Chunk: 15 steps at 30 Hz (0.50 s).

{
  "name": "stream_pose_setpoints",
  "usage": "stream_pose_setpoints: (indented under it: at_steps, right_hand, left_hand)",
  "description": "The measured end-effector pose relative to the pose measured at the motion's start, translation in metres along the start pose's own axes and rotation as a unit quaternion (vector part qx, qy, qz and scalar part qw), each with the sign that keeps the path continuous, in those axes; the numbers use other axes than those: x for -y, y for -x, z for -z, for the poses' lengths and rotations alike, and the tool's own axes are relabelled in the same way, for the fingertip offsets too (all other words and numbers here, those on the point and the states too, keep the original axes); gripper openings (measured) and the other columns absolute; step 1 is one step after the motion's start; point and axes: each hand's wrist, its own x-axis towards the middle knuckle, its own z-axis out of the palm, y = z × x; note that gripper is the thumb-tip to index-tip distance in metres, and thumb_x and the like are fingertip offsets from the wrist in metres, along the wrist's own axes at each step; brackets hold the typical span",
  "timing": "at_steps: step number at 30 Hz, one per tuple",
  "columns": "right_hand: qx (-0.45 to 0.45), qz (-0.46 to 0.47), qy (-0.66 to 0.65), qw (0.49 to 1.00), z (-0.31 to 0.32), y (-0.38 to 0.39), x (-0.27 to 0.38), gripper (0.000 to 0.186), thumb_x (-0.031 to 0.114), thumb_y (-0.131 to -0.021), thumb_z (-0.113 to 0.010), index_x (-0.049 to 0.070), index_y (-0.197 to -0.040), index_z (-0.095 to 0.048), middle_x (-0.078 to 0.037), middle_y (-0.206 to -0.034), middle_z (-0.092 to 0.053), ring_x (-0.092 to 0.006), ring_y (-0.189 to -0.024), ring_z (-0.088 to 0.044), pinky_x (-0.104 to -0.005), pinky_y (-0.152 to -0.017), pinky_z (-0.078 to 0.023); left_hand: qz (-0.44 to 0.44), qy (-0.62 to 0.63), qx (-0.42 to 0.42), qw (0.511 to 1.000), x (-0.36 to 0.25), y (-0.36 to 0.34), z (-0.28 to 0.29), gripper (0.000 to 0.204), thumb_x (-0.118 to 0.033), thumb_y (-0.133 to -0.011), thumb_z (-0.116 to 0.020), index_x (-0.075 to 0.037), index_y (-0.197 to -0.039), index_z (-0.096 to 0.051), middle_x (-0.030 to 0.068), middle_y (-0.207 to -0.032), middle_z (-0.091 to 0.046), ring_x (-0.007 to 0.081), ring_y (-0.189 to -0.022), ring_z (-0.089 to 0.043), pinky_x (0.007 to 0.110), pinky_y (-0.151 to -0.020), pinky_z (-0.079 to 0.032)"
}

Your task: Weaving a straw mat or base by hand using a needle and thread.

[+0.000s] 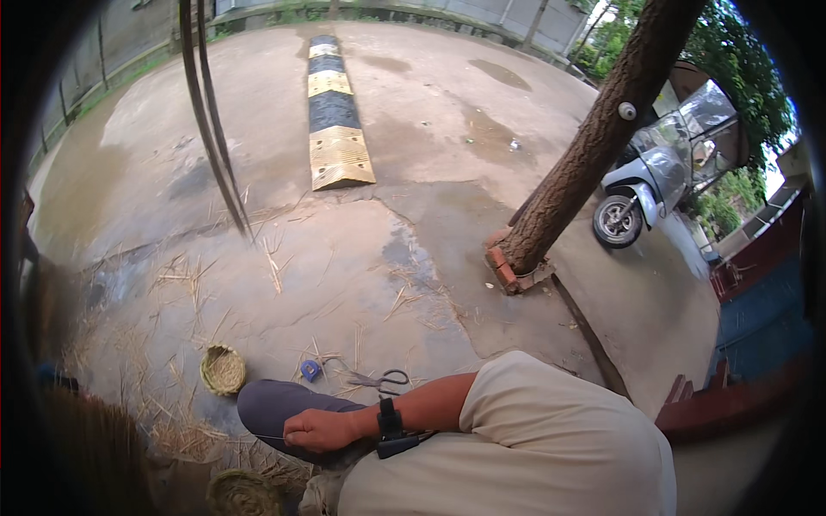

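Note:
My right hand point(320, 430) rests closed over my dark-trousered knee point(275, 404), a black device strapped at its wrist. A thin pale line runs left from its fingers across the cloth; what the fingers hold is too small to make out. My left hand is not in view. Just beyond the knee lie a blue tape measure point(311, 371) and a pair of scissors point(385, 378). A small round woven straw basket point(222, 371) sits tilted to their left. Another round woven straw piece point(241, 494) is at the lower edge, partly cut off.
Loose straw point(185, 439) is scattered over the concrete. A bundle of straw point(86, 447) stands at the lower left. Ahead are a leaning tree trunk point(585, 146) ringed by bricks point(508, 262), a yellow-black speed bump point(337, 112) and a parked three-wheeler point(641, 185).

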Motion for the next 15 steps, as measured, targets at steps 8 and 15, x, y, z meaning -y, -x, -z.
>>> stream_pose_setpoints:
  at_steps: [8, 15]
  right_hand:
    - [-0.037, 0.001, 0.019, 0.999, 0.006, 0.004, 0.004, 0.023, 0.021, -0.109, -0.053, 0.000, -0.105, -0.062, -0.004, -0.074, -0.059, -0.0119, -0.059, -0.057, -0.0315, -0.056, -0.048]
    - [-0.030, 0.029, 0.032, 0.999, -0.001, 0.017, 0.012, 0.025, 0.022, -0.108, -0.053, -0.001, -0.106, -0.063, -0.006, -0.075, -0.060, -0.0147, -0.058, -0.059, -0.0335, -0.056, -0.050]
  left_hand:
    - [-0.162, -0.092, 0.005, 0.982, -0.004, -0.016, -0.030, 0.026, -0.021, -0.102, -0.066, 0.002, -0.090, -0.069, 0.0187, -0.076, -0.067, 0.0330, -0.064, -0.059, 0.045, -0.059, -0.047]
    - [-0.168, 0.031, 0.046, 0.984, -0.017, -0.006, -0.030, 0.031, -0.023, -0.103, -0.063, 0.002, -0.086, -0.066, 0.0189, -0.074, -0.064, 0.0340, -0.063, -0.057, 0.047, -0.059, -0.046]
